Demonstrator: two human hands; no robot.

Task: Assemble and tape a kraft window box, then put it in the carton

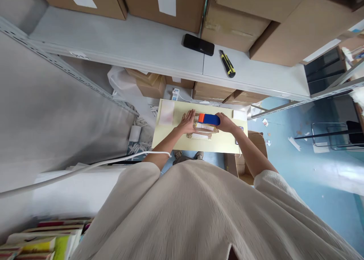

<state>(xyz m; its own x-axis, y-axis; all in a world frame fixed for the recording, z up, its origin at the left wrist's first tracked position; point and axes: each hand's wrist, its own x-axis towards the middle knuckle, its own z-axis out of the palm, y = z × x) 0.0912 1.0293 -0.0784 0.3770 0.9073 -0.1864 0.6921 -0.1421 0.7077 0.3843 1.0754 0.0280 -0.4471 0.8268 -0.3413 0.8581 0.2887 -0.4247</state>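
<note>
On pale yellow tabletop (222, 142): blue-and-orange oblong tool (209, 119) lying left-right, orange end leftward.
Right hand (225, 122) fingers wrap its blue end; left hand (188, 122) fingers flat, spread beside clear plastic packets (202, 132) underneath.

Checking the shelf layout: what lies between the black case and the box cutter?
Nothing: bare shelf separates black case and box cutter, head view.

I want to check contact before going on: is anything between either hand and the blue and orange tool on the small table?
Nothing visible. The right hand grips the blue and orange tool directly, and the left hand lies flat beside it on the clear packets.
</note>
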